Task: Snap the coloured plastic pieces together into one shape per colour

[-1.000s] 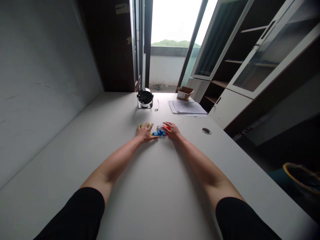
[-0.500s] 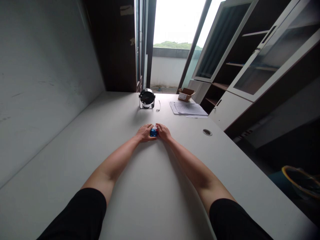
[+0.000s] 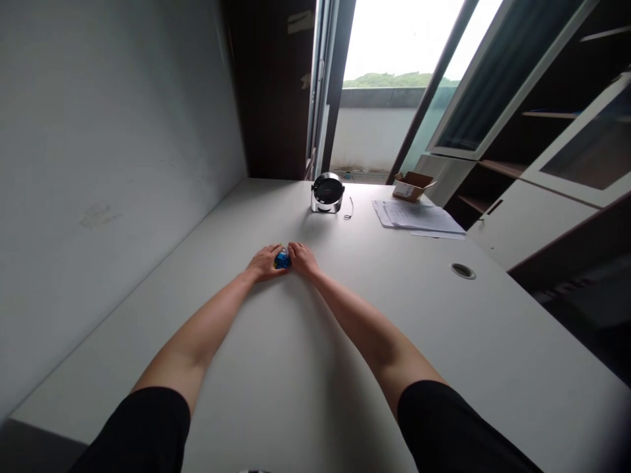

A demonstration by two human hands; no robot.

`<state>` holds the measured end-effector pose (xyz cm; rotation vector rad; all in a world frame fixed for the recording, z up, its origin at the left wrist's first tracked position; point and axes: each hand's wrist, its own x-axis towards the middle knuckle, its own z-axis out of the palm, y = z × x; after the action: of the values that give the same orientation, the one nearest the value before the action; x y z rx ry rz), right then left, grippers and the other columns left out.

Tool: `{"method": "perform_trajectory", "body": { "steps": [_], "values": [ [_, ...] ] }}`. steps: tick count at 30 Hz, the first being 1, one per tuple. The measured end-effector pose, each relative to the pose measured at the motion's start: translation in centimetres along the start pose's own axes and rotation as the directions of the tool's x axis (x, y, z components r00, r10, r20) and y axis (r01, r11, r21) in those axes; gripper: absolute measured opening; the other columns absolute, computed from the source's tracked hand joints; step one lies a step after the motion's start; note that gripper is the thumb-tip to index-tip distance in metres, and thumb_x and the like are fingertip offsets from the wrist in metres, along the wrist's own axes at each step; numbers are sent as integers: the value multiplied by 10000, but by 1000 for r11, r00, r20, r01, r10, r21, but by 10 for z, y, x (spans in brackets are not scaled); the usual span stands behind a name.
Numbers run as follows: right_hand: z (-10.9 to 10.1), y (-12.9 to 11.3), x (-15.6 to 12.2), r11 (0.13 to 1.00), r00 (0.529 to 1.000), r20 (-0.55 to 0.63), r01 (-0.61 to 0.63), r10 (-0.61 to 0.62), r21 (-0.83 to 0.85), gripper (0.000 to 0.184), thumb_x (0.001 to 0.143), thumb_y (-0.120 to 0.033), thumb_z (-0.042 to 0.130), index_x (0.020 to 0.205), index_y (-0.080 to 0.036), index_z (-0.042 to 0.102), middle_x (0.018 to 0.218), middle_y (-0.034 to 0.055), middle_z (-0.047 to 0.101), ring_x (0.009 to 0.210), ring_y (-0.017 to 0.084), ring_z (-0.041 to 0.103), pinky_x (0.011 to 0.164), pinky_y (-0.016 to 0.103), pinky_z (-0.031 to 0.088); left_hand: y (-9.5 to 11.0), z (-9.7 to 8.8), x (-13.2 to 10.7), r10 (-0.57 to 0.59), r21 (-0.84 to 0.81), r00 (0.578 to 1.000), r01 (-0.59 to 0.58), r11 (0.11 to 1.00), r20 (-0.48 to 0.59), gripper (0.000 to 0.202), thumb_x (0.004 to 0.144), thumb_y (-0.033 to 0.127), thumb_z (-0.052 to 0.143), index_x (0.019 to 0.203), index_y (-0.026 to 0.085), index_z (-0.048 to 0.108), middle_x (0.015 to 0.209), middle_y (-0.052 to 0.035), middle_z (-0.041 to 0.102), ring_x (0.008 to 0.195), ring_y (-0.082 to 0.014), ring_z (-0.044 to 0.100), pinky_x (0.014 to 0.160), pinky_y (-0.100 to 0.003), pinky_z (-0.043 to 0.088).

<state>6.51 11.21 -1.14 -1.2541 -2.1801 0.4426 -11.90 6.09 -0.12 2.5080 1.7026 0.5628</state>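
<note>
White desk (image 3: 434, 341) stretched toward a bright window (image 3: 394, 46), with a fan (image 3: 327, 194) and papers (image 3: 419, 218) near its far edge. Mid-desk, a small blue piece (image 3: 282, 259) sat between the left hand (image 3: 266, 263) and right hand (image 3: 302, 258), both half-curled against it; whether they gripped it, I couldn't tell.

The left hand (image 3: 266, 263) and right hand (image 3: 303, 258) can pass left over the white desktop (image 3: 468, 341) up to the grey wall (image 3: 123, 164), but farther on a round black-and-chrome desk fan (image 3: 327, 192), white papers (image 3: 419, 217) and a small cardboard box (image 3: 413, 186) block the way.
</note>
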Motion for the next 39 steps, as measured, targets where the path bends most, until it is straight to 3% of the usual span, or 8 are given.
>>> {"method": "perform_trajectory", "body": {
  "steps": [6,12,16,20,24,27,33,39],
  "values": [
    [38,-55,15,998,999,7,32,-32,53,336,1000,-326,436,1253,-194,613,1248,98,642,1195,221,505,1060,328,350,-43,-29,-43,-80,48,996,81,996,-25,838,750,635,667,1448,222,457,1484,-106,473,1345,-312,447,1155,-458,341],
    [47,-66,24,973,999,-24,44,-40,228,331,1002,-373,428,1237,-232,614,1261,58,645,1197,205,522,1057,323,384,-47,-42,-59,-147,94,989,149,984,-33,878,765,653,645,1488,228,384,1514,-99,436,1382,-278,407,1173,-416,320],
    [31,-46,16,950,992,-108,-22,59,313,372,1017,-388,347,1205,-227,625,1217,54,663,1161,198,555,1036,321,403,-34,-49,-60,-167,142,985,172,975,-47,892,770,650,642,1511,253,343,1524,-103,421,1397,-303,383,1182,-458,288],
    [-1,-9,-6,943,979,-157,-75,132,325,422,1005,-434,321,1124,-213,661,1141,73,685,1090,215,585,979,322,436,-7,-51,-52,-130,200,990,140,970,-61,781,809,617,610,1477,268,408,1547,-97,389,1419,-324,342,1218,-501,194],
    [-37,29,-36,930,973,-134,-134,189,341,425,978,-458,349,1093,-214,676,1109,72,696,1025,228,612,936,346,462,27,-36,-28,-55,232,998,59,971,-24,699,806,607,615,1424,313,473,1564,-59,370,1444,-312,297,1229,-507,151],
    [-61,48,-62,921,977,-93,-149,194,361,401,958,-465,386,1091,-222,677,1098,58,708,1005,224,633,922,347,472,42,-20,-9,-28,243,1000,26,970,6,615,837,599,575,1365,286,534,1545,-80,400,1432,-316,313,1214,-528,159],
    [-86,64,-109,884,973,-78,-164,219,438,383,935,-491,426,1039,-230,686,1062,55,727,967,215,664,888,336,501,29,-9,-1,-75,259,996,62,964,39,382,929,459,456,1245,303,603,1462,-66,505,1368,-274,406,1192,-526,200],
    [-84,50,-114,940,974,-97,-168,204,296,320,931,-446,453,990,-250,700,994,39,725,861,197,655,825,318,502,8,-18,-3,-100,238,995,90,967,31,357,910,414,477,1218,311,626,1446,-55,519,1367,-272,409,1199,-531,196]
  ]
}}
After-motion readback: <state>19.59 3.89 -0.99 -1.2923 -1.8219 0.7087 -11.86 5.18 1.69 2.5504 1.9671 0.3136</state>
